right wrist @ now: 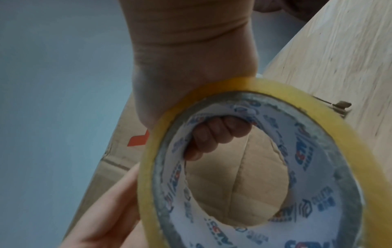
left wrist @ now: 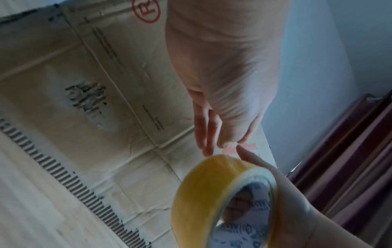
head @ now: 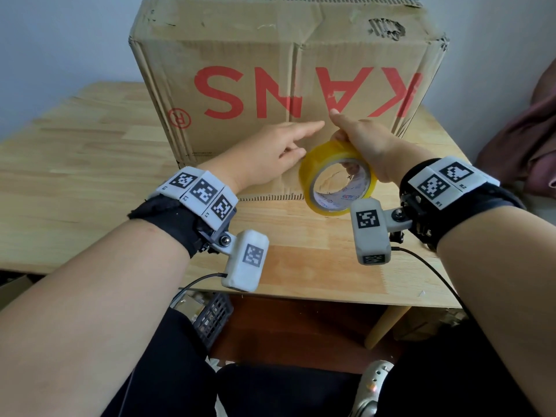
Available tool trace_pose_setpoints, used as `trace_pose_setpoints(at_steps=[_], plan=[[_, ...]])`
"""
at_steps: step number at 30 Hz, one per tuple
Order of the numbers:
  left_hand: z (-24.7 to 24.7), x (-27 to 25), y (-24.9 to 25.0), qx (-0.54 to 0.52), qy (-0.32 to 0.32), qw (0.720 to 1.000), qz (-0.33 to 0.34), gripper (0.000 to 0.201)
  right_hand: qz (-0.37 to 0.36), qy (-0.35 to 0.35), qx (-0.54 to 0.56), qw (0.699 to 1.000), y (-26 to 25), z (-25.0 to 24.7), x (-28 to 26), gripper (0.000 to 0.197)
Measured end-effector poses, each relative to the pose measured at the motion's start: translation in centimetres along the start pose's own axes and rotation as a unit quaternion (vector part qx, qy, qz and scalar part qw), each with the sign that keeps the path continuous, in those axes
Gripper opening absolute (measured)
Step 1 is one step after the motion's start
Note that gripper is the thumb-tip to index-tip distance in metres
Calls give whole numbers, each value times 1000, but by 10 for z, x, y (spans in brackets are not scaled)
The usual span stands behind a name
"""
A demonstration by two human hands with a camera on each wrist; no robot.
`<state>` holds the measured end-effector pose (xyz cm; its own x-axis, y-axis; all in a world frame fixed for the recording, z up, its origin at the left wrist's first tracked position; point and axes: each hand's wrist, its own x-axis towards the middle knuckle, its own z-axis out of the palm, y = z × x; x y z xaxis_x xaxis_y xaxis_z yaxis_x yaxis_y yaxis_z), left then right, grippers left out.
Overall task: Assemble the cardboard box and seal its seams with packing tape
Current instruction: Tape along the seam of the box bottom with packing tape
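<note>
A large cardboard box [head: 240,55] with red letters upside down stands on the wooden table [head: 75,176]. A vertical seam runs down the middle of its near face. My left hand [head: 279,145] lies with straight fingers against that face, just left of the seam. My right hand [head: 361,136] grips a yellow tape roll [head: 310,176], fingers [right wrist: 216,134] curled through its core and one finger pointing up against the box. In the left wrist view the left hand [left wrist: 222,83] reaches toward the tape roll [left wrist: 201,193]. The box [right wrist: 233,176] shows through the tape roll [right wrist: 148,167].
A cardboard flap edge [head: 270,197] lies forward on the table below the hands. A maroon cloth [head: 526,130] hangs at the right. Under the table's front edge sit a black basket [head: 213,317] and a table leg [head: 385,326]. A pale wall stands behind the box.
</note>
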<state>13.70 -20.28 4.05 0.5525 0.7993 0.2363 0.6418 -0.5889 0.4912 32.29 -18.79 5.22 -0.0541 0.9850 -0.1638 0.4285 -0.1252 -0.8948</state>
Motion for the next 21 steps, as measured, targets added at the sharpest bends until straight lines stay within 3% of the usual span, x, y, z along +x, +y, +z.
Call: trace_pose_setpoints(at_steps=[6, 10, 13, 18, 21], plan=[[4, 4, -5, 35, 46, 998, 31, 22, -6, -37, -21, 999, 3, 4, 3, 60], [8, 3, -8, 77, 80, 991, 78, 16, 4, -52, 34, 998, 7, 3, 8, 60], [10, 2, -6, 76, 142, 980, 114, 14, -2, -69, 116, 991, 5, 2, 9, 55], [7, 6, -7, 4, 218, 975, 47, 7, -108, -113, 205, 966, 8, 1, 10, 36], [7, 7, -11, -36, 217, 975, -16, 5, -135, -121, 190, 965, 14, 3, 8, 40]])
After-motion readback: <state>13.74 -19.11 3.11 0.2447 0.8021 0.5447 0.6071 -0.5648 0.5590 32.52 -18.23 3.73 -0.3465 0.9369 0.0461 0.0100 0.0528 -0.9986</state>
